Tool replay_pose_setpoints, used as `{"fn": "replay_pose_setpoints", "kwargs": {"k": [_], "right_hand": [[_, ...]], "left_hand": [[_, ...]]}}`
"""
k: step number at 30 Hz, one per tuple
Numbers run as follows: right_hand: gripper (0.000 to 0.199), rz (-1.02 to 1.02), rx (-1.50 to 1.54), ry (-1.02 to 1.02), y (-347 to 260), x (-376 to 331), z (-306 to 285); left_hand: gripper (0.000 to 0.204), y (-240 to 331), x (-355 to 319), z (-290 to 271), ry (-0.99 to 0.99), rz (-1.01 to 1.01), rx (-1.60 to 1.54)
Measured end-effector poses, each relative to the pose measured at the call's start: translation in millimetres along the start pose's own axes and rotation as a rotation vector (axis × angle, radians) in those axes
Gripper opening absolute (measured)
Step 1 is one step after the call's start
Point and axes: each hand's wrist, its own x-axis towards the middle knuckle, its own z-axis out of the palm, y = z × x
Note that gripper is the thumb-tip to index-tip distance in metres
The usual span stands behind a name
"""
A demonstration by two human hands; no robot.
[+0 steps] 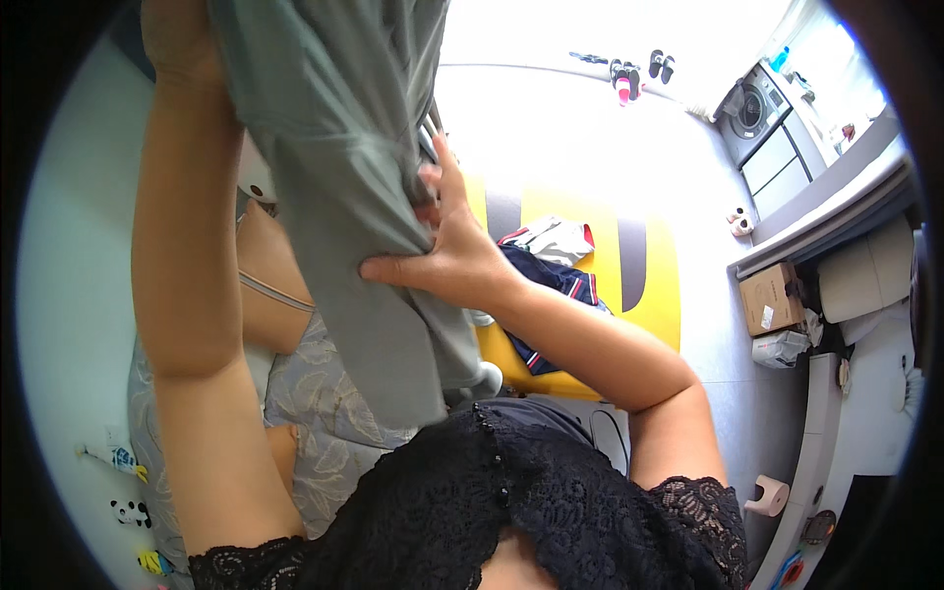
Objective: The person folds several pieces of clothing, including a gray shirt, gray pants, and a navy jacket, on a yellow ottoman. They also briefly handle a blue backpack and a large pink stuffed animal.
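Grey-green trousers hang in front of me, their loose lower ends near my waist. My left hand is raised at the top left beside the upper part of the trousers; its fingers are cut off by the picture's edge. Lower down, my right hand grips the right side of the cloth, thumb across the front and fingers partly hidden behind its edge. Beyond my right forearm lie a navy garment with red and white trim and a pale grey-white garment.
Both garments rest on a yellow surface with grey stripes. Patterned grey bedding and a tan padded thing are at left. On the right stand a cardboard box and, farther off, a washing machine. Shoes lie at the back.
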Motion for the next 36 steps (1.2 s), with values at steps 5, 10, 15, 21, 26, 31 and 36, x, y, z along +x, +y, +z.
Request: {"fn": "replay_pose_setpoints", "kwargs": {"k": [5,10,15,21,26,31,36], "right_hand": [[0.099,0.248,0.235,-0.362,13,-5,-9],[0.071,0.427,0.083,-0.615,-45,-9,7],[0.052,0.248,0.028,-0.390,-69,-15,-49],[0.056,0.264,0.203,0.070,-83,39,-102],[0.062,0.401,-0.022,0.070,-72,58,-117],[0.060,0.209,-0.308,-0.062,-118,71,-122],[0.034,0.127,-0.278,-0.013,-171,84,-126]], "left_hand": [[0.053,-12,-10,10,0.084,0.011,-0.093],[0.055,-32,-18,-10,0.021,-0.139,-0.200],[0.059,-109,-80,-61,0.478,-0.411,-0.350],[0.070,-161,-129,-12,0.665,-0.538,-0.204],[0.065,-179,-129,4,0.703,-0.458,0.043],[0.044,-145,-94,-1,0.828,-0.486,0.385],[0.028,-76,-86,-12,0.793,-0.441,0.748]]}}
